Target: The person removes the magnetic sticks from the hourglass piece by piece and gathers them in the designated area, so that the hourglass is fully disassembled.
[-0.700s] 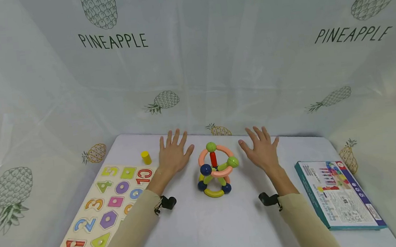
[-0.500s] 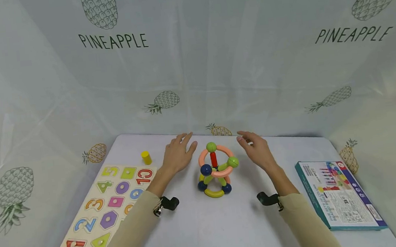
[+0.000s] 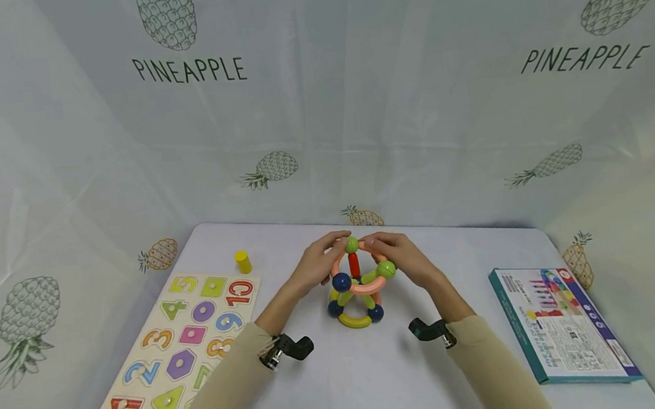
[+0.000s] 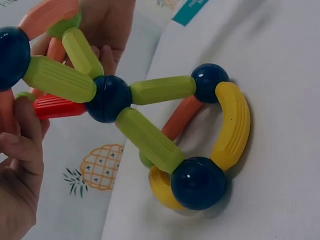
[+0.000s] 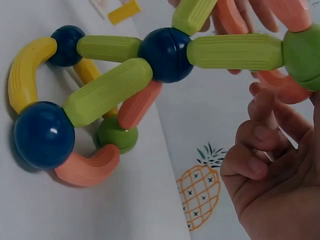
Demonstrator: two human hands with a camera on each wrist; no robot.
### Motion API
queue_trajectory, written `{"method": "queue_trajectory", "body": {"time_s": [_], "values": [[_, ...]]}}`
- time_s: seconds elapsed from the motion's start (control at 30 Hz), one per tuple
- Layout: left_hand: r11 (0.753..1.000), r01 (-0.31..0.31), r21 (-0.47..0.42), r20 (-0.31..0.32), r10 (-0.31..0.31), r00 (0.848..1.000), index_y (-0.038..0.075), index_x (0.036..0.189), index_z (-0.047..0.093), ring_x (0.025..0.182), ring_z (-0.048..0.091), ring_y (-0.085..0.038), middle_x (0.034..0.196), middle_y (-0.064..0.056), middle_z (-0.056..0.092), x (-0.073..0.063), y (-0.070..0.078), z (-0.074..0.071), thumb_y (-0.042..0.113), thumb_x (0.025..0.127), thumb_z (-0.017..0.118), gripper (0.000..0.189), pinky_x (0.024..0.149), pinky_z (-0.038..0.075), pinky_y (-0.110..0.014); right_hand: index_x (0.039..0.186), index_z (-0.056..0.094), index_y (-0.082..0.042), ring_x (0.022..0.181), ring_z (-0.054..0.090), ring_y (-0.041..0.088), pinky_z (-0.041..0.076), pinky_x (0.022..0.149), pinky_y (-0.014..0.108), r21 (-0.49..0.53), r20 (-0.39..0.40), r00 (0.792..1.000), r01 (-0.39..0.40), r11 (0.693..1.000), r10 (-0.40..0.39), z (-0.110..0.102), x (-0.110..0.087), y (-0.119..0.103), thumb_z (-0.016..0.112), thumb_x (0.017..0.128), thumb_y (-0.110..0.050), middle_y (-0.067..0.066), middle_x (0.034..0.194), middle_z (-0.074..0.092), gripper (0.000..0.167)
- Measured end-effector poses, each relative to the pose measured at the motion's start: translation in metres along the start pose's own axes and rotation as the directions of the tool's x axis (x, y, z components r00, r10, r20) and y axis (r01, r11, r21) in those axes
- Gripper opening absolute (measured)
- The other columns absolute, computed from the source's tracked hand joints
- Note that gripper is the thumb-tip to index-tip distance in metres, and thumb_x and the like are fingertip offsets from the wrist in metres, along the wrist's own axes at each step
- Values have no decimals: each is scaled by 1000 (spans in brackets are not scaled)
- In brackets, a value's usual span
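A magnetic ball-and-stick toy [image 3: 365,288] stands upright at the middle of the white table. Blue balls and curved yellow and peach pieces form its base; green sticks rise to a central blue ball [image 4: 108,98]. Above that are a peach ring and a red stick [image 3: 354,266] topped by a green ball. My left hand [image 3: 314,264] grips the ring's left side by the top ball, fingers bent in the left wrist view. From the other side my right hand [image 3: 406,257] pinches the ring; its lower fingers curl inward in the right wrist view. The ring partly hides the fingertips.
A wooden number-and-shape puzzle board [image 3: 192,335] lies on the left, partly under my left forearm. A yellow cylinder [image 3: 243,262] stands behind it. At the right lies a flat boxed set [image 3: 571,332]. A pineapple-print curtain [image 3: 414,123] hangs behind the table.
Both hands have come inward from lying spread on either side of the toy, and their fingers have bent onto its upper ring. The toy has stayed in place.
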State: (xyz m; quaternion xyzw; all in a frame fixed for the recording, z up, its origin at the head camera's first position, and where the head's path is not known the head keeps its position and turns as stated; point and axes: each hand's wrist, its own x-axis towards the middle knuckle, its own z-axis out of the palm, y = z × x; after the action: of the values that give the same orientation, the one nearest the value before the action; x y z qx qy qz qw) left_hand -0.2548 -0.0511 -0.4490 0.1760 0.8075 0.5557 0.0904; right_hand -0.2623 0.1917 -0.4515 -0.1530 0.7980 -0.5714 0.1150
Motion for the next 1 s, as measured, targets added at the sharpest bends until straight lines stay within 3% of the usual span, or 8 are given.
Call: {"method": "queue_trajectory", "body": {"time_s": [0.1, 0.37, 0.67, 1.0], "values": [[1000, -8, -13, 17, 9, 1000, 31, 144, 54, 38, 36, -13, 125, -10, 63, 0, 0, 3, 51, 103, 51, 45, 38, 36, -25, 128, 69, -14, 103, 51, 27, 43, 85, 37, 20, 14, 1000, -3, 1000, 3, 2, 3, 4, 59, 101, -44, 7, 115, 64, 42], [999, -25, -26, 20, 25, 999, 28, 143, 56, 37, 34, -13, 124, -6, 63, 1, -1, 5, 47, 104, 51, 43, 38, 35, -25, 121, 73, -15, 75, 49, 23, 38, 61, 27, 35, 19, 1000, -2, 999, 2, 4, 7, 1, 63, 98, -44, 9, 81, 56, 39], [1000, -6, -9, 19, 6, 1000, 26, 143, 56, 42, 35, -13, 123, -5, 62, 2, 0, 5, 51, 103, 51, 47, 42, 36, -25, 116, 75, -15, 76, 50, 23, 37, 61, 28, 9, -26, 999, 23, 1000, -22, 4, 6, -3, 65, 98, -40, 11, 81, 57, 33], [1000, -2, -14, 20, 2, 1000, 28, 141, 57, 43, 35, -13, 123, -5, 63, 2, 1, 5, 49, 103, 51, 44, 43, 36, -25, 121, 73, -12, 72, 49, 20, 37, 61, 27, -13, -16, 1000, 10, 1000, -10, 3, 6, -6, 60, 102, -29, 9, 79, 56, 29]]}}
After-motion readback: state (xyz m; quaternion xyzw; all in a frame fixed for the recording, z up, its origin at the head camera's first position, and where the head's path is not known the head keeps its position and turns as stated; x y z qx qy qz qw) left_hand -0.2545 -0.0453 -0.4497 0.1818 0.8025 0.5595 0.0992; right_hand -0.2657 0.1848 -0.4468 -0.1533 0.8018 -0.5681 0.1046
